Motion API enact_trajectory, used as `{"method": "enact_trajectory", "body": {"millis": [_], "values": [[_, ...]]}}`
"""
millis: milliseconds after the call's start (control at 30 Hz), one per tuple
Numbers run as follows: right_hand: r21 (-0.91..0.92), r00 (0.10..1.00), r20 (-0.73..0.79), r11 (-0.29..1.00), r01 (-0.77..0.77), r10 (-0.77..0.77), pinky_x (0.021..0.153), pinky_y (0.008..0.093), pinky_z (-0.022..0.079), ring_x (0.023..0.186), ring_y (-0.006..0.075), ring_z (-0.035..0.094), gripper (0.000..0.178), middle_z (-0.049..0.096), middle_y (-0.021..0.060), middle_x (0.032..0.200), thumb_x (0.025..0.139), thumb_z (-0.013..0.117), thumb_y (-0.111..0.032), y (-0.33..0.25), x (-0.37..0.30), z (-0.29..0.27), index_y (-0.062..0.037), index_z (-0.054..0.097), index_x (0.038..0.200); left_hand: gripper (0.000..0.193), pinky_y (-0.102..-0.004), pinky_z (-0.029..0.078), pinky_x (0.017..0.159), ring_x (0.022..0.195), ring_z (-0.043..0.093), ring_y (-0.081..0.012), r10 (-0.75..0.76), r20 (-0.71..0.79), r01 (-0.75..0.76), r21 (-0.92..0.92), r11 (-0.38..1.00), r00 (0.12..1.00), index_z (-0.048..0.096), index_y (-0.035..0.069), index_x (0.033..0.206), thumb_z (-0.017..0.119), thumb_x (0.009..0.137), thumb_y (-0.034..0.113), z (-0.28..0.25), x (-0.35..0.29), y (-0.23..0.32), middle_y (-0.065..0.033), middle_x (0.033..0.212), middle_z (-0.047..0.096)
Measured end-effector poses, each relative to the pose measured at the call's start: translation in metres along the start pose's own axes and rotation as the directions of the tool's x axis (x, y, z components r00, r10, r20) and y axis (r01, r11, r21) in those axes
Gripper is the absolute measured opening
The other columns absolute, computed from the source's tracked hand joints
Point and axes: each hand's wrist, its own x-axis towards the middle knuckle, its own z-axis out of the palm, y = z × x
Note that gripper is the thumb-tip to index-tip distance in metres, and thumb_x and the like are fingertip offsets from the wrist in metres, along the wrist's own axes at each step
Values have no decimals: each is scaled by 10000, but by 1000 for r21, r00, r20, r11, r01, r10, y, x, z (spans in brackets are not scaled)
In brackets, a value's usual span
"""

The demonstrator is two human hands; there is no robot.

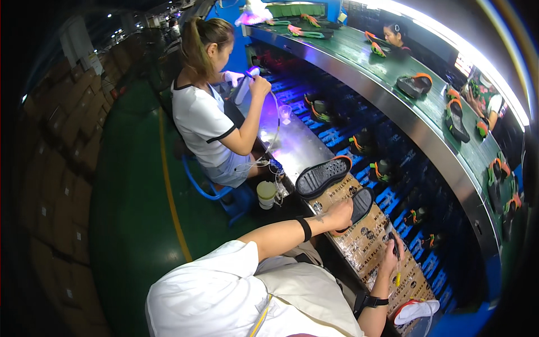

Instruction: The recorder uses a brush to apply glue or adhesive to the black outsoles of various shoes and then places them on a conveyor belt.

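Observation:
My left hand (339,214) grips the near end of a dark shoe sole (362,203) with a pale rim, tilted above the bench. Just beyond it, a second black sole (320,178) with an orange edge rests on the bench. Lower right, my right hand (390,257) is closed around a small tool with a dark handle (395,245); its exact kind is hard to make out. Below those fingers hangs a thin yellow piece (398,279). Brown printed covering (359,253) lies over the bench top under both hands.
A conveyor (382,70) with black and orange sandals curves along the right. Under it, blue racks (387,197) hold more footwear. A seated co-worker (208,106) uses a purple-lit tool at left. A white bucket (266,194) stands beside the bench; a white-and-red item (415,310) lies at its near end.

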Motion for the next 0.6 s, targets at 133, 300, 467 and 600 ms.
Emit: {"method": "enact_trajectory", "body": {"millis": [133,300,467,600], "values": [[105,995,-51,991,-81,87,646,218,433,695,68,560,209,674,20,825,1012,628,-124,-22,-3,3,-23,691,1184,922,-434,560,931,1049,697,-423,-126,-17,122,-146,982,992,456,-167,1431,890,744,269,6,6,6,-310,1090,709],[383,965,-59,898,-215,256,607,218,425,647,65,531,184,629,-3,781,1014,625,-121,-32,-2,-2,-47,699,1165,360,-340,588,833,859,734,-214,-138,220,252,-922,293,966,698,-86,1126,748,830,113,20,6,1,-114,950,758],[424,959,109,860,-284,262,617,221,453,681,68,593,208,667,7,787,970,695,-144,-83,-7,17,-24,727,1137,570,-433,620,896,1066,730,-304,252,325,382,-896,-226,911,529,15,1427,665,999,366,-10,-26,-16,-202,1273,694],[379,939,255,869,-317,232,681,237,482,733,79,620,184,685,13,822,975,680,-126,-117,-10,41,-8,727,1109,894,-487,587,979,1190,685,-364,286,302,375,-892,-251,909,464,63,1515,375,989,780,-9,-37,-11,-206,1333,665]]}}
